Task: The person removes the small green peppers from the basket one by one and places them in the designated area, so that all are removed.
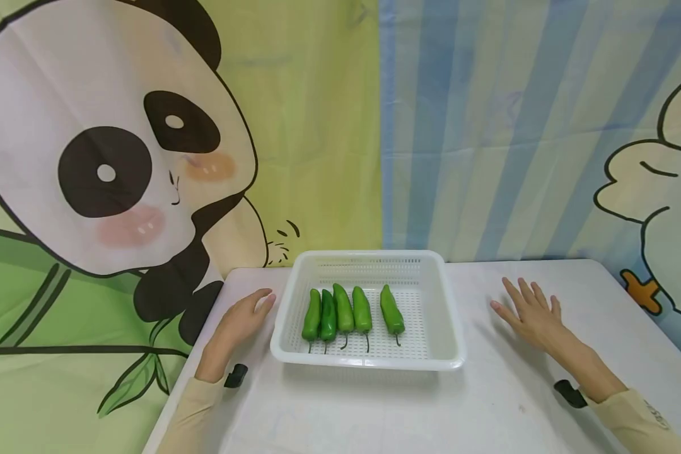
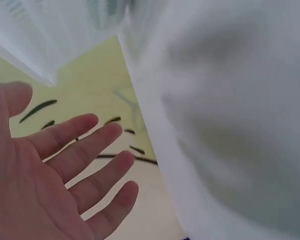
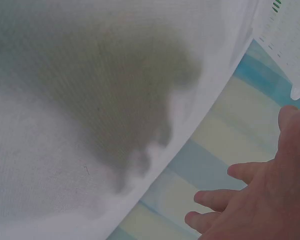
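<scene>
Several green peppers lie in a white plastic basket (image 1: 369, 364) at the middle of the table. Most are lined up side by side at its left, stems toward the front. A single green pepper (image 1: 392, 311) lies apart from them, right of the middle. My left hand (image 1: 243, 320) is just left of the basket, holding nothing; its fingers are extended in the left wrist view. On the other side, my right hand (image 1: 536, 315) is spread with straight fingers, well to the right of the basket and with nothing in it.
The white-covered table (image 1: 374, 410) runs back to a printed curtain (image 1: 318, 126) with a cartoon panda at the left. Dark wrist-worn pieces show at both cuffs, the right one (image 1: 570, 393) close above the tabletop.
</scene>
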